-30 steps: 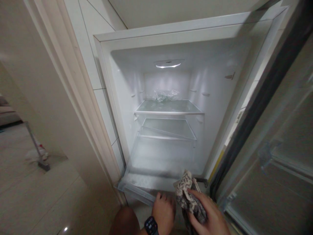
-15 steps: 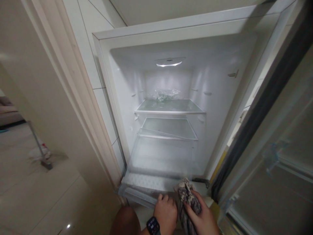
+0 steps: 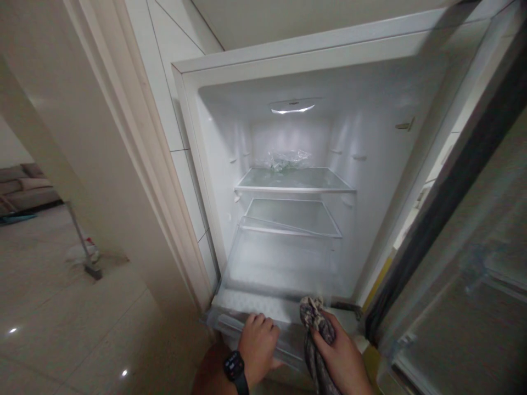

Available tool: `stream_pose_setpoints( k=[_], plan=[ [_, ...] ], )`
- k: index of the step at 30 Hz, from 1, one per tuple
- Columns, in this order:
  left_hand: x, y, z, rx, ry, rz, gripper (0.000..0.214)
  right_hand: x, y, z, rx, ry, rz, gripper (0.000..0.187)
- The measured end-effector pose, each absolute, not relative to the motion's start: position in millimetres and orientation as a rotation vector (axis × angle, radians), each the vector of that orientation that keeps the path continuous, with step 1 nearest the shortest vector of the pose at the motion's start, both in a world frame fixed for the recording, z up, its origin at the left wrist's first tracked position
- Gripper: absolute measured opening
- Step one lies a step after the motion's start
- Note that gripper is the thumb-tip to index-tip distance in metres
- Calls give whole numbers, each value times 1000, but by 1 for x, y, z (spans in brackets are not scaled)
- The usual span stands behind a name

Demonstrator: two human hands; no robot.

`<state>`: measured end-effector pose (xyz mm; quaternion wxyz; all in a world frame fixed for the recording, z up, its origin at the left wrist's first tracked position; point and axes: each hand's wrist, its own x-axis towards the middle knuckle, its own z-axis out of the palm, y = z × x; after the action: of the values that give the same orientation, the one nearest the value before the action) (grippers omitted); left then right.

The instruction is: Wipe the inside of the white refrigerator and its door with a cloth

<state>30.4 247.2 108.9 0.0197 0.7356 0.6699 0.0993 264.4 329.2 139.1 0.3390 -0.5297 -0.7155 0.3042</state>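
The cloth (image 3: 314,359) is cut off below, the refrigerator door (image 3: 481,236) at the right.

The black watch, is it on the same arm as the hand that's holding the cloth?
No, the black watch is on the wrist of the left hand, while the right hand holds the cloth.

Mottled grey-and-cream cloth (image 3: 313,359), white fridge interior (image 3: 376,186), black watch (image 3: 234,365)

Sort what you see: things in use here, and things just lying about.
In use:
- patterned cloth, in the right hand
- clear drawer, left hand at its front

Lying about:
- crumpled clear plastic on the upper shelf
- long-handled tool off to the left
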Motion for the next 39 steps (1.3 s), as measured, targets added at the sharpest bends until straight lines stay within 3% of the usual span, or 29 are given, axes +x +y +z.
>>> stream_pose_setpoints(
  k=[9, 17, 27, 32, 39],
  plan=[
    [-32, 231, 87, 2341, 2154, 203, 66, 244, 343, 158, -1455, -1898, 860, 64],
    [-12, 238, 76, 2283, 2177, 247, 80, 162, 378, 229, -1176, -2089, 621, 47],
    [-10, 241, 67, 2280, 2193, 255, 75, 24, 428, 290, -975, -1992, 602, 49],
    [-10, 244, 49, 2328, 2236, 338, 78, -20, 425, 275, -893, -2107, 660, 50],
    [-13, 249, 15, 2366, 2293, 498, 79, 5, 380, 214, -761, -2464, 566, 55]
  ],
)
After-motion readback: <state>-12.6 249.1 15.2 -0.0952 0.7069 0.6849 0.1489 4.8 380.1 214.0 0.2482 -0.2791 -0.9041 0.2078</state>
